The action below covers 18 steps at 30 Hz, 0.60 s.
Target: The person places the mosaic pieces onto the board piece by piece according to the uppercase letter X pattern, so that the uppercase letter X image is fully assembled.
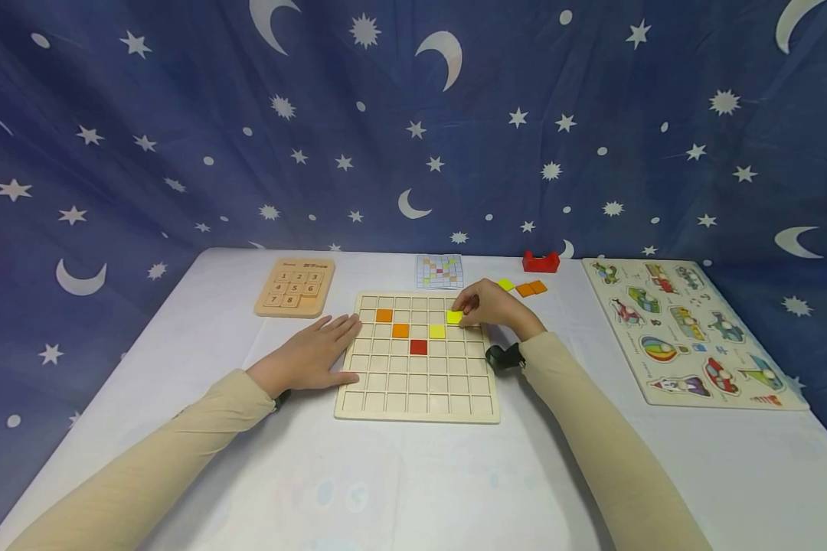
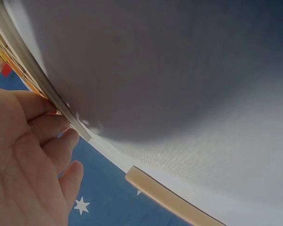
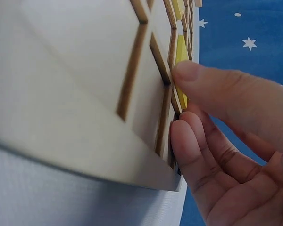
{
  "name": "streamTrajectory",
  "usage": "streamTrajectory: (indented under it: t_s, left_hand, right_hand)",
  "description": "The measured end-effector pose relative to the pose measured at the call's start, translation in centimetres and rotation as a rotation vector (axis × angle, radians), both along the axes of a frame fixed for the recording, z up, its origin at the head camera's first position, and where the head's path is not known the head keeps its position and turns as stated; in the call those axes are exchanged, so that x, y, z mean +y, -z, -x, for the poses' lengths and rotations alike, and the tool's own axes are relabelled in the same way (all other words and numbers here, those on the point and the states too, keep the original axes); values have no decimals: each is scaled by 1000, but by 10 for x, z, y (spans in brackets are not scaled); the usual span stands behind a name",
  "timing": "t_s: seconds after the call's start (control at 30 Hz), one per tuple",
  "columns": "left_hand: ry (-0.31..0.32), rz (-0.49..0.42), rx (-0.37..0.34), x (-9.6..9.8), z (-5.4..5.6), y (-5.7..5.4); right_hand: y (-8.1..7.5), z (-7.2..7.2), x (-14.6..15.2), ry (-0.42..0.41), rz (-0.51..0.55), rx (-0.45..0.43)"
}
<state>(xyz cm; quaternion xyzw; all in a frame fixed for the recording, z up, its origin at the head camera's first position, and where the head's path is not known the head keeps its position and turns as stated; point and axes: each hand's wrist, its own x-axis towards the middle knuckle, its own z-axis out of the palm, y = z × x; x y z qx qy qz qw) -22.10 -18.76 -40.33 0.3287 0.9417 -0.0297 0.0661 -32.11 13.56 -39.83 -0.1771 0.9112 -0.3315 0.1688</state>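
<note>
A pale wooden grid board (image 1: 397,383) lies on the white table. Set in its squares are orange tiles (image 1: 384,315), a red tile (image 1: 419,347) and a yellow tile (image 1: 437,331). At the board's upper right, my right hand (image 1: 491,304) pinches another yellow tile (image 1: 453,317) at a square. The right wrist view shows the thumb against this yellow tile (image 3: 181,49), with curled fingers below it. My left hand (image 1: 317,356) rests at the board's left edge, fingers extended; in the left wrist view its fingertips touch the board's side (image 2: 45,87).
Behind the board lies a printed pattern card (image 1: 439,272). Loose orange tiles (image 1: 531,288) and a yellow tile (image 1: 506,284) lie beyond my right hand, near a red holder (image 1: 540,262). A number puzzle (image 1: 295,288) is at left, a picture puzzle board (image 1: 689,333) at right.
</note>
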Motion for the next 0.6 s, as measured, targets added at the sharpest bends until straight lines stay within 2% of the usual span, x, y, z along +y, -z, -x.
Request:
streamTrajectory:
  t_s: [0.37,0.6]
  left_hand:
    - [-10,-9,-7,1,-1,-1]
    - [-10,-3,-7,0,0,0]
  right_hand:
    - [1,1,0,-8,-6,2]
    - [-2,-3,9,-43,56,8]
